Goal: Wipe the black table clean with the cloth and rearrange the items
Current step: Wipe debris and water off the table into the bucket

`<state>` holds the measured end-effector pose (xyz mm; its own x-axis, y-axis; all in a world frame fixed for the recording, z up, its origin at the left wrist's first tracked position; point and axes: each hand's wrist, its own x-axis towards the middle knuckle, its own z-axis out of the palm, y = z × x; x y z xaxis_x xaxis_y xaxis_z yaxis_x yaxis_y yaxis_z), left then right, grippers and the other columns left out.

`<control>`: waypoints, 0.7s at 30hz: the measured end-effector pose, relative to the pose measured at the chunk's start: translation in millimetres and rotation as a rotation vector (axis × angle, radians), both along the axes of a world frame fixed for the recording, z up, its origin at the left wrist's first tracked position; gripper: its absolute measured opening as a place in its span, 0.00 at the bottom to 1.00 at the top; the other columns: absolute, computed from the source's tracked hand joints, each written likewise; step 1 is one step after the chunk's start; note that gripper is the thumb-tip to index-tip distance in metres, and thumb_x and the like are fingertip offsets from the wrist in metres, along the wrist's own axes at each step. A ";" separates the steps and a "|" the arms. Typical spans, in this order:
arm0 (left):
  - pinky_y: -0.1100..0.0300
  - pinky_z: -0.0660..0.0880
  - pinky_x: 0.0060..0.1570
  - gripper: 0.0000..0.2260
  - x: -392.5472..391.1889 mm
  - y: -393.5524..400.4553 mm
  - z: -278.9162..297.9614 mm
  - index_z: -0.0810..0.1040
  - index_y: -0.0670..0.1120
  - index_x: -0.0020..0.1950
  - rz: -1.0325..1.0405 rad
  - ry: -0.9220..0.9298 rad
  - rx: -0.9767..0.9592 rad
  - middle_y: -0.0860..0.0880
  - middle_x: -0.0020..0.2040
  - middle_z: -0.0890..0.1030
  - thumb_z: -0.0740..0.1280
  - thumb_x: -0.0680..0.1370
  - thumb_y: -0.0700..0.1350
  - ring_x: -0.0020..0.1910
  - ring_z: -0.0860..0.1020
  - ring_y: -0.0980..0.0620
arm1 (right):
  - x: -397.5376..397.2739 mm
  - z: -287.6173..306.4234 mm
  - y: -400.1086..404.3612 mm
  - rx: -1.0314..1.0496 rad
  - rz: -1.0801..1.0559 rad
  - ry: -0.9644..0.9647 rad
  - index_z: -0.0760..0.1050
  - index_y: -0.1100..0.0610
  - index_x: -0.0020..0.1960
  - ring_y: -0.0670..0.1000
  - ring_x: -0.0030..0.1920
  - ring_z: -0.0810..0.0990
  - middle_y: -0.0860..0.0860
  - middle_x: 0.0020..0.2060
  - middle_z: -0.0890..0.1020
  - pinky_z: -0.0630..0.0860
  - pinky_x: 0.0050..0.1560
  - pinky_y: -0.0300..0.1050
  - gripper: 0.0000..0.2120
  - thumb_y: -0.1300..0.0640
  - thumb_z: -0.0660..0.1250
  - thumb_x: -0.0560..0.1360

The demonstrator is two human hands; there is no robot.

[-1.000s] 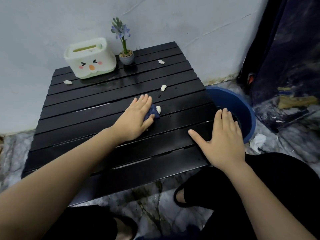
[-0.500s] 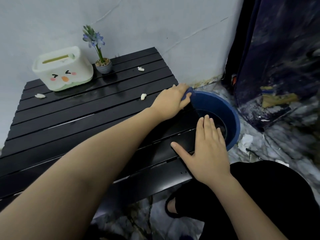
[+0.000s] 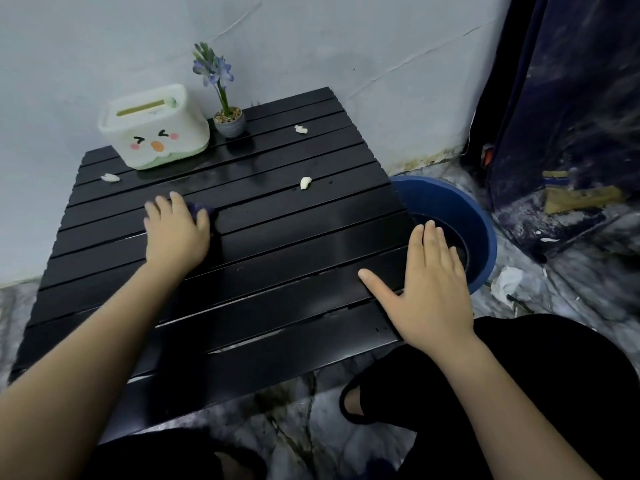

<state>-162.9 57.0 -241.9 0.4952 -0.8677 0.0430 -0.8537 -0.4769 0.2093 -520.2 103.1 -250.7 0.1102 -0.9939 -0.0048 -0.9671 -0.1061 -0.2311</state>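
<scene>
In the head view, the left hand (image 3: 176, 233) presses a small dark blue cloth (image 3: 201, 210) flat against the slatted black tabletop (image 3: 277, 258); its grip is loose, fingers nearly straight over the cloth, which peeks out past the fingertips. The right hand (image 3: 427, 289) lies open and flat near the tabletop's right edge, holding nothing. Wiping looks only partly done: three white crumpled scraps remain, one (image 3: 305, 183) right of the grip, one (image 3: 300, 129) farther beyond, one (image 3: 110, 178) just beyond the grip's left. The white duck-faced tissue box (image 3: 154, 128) and small grey potted flower (image 3: 229, 121) stand beyond the grip, apparently not yet rearranged. A blue plastic basin (image 3: 479, 223) sits off the right edge.
</scene>
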 end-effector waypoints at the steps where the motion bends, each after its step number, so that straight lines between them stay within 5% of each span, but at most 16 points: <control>1: 0.38 0.55 0.75 0.27 -0.5 4.3 -6.8 0.58 0.36 0.77 0.041 -0.027 0.025 0.31 0.76 0.61 0.53 0.84 0.53 0.76 0.58 0.33 | 0.4 0.0 0.2 0.000 -0.002 0.003 0.46 0.64 0.82 0.57 0.82 0.47 0.60 0.82 0.49 0.49 0.81 0.56 0.54 0.22 0.42 0.73; 7: 0.42 0.52 0.76 0.28 -31.1 -14.9 -13.7 0.55 0.33 0.77 0.048 -0.040 -0.015 0.30 0.76 0.59 0.53 0.84 0.51 0.76 0.57 0.34 | 2.0 -0.1 0.8 -0.003 -0.006 0.016 0.46 0.64 0.81 0.58 0.82 0.48 0.61 0.82 0.49 0.50 0.81 0.56 0.54 0.23 0.42 0.73; 21: 0.50 0.64 0.69 0.15 -197.3 -118.0 -3.5 0.69 0.41 0.66 -0.554 -0.080 -0.072 0.43 0.65 0.74 0.54 0.84 0.46 0.65 0.70 0.43 | 3.6 -2.8 0.1 -0.024 -0.017 0.022 0.48 0.64 0.81 0.58 0.82 0.49 0.61 0.81 0.51 0.50 0.81 0.56 0.54 0.23 0.41 0.73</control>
<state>-360.2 -61.0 -245.4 -0.0407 -0.9907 0.1301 -0.9871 0.0601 0.1487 -516.6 103.2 -253.5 0.0937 -0.9955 0.0171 -0.9737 -0.0952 -0.2070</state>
